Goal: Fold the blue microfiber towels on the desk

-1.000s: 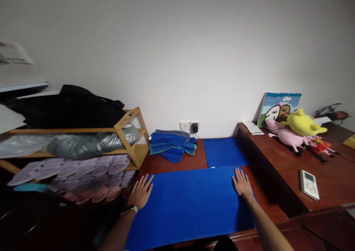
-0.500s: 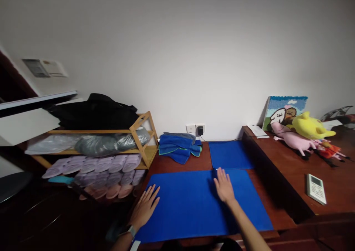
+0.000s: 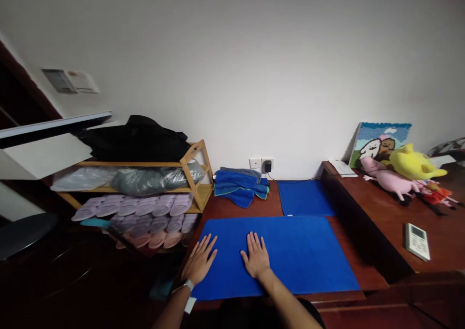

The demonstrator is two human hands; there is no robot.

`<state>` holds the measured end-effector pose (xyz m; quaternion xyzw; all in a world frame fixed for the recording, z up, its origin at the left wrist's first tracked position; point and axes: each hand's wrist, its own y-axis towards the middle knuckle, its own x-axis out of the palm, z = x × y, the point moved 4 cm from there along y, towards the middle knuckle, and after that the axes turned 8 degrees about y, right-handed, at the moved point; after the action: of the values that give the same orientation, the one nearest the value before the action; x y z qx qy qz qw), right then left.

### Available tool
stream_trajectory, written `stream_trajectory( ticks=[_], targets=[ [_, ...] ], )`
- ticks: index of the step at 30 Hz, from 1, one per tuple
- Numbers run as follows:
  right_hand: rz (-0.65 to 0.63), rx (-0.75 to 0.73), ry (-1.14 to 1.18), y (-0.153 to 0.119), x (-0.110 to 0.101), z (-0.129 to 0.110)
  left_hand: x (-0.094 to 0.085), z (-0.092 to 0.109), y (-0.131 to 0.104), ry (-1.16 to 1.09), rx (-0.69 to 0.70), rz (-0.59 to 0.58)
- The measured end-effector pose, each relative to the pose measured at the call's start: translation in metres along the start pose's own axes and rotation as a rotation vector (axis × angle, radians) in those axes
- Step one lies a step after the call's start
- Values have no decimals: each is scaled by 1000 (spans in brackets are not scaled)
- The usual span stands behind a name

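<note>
A large blue cloth (image 3: 301, 256) lies spread flat over the brown wooden table (image 3: 363, 251). My left hand (image 3: 200, 260) rests flat at the cloth's left side, fingers spread, with a watch on the wrist. Palm down, my right hand (image 3: 256, 256) lies on the cloth left of its middle, its fingers extended and holding nothing. Behind it, a smaller blue cloth (image 3: 307, 196) is laid flat near the wall. A loosely folded pile of blue and grey cloths (image 3: 240, 186) sits at the back left of the table.
On the left stands a wooden rack (image 3: 201, 188) with rows of slippers (image 3: 145, 207) and a black bag (image 3: 136, 140) on top. The raised surface (image 3: 385, 232) at right bears plush toys (image 3: 410, 162), a picture (image 3: 381, 142) and a white remote (image 3: 417, 242). A plug (image 3: 268, 165) trails a cord.
My right hand has moved left across the large cloth, from near its back edge towards my left hand. My left hand stays flat at the left side. The view has shifted slightly.
</note>
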<state>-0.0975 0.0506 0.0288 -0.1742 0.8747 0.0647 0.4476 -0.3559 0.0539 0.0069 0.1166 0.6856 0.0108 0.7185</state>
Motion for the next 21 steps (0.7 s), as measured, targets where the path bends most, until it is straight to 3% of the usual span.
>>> stream_trajectory(
  ticks=[10,16,21],
  targets=[
    [116,279,-165,-74,-82,126,7,-4,6,29,-12,18],
    [186,397,-213,-113,-115,200,14,-9,9,53,2,15],
    [246,436,-220,-137,-138,246,18,-12,10,65,-3,7]
  ],
)
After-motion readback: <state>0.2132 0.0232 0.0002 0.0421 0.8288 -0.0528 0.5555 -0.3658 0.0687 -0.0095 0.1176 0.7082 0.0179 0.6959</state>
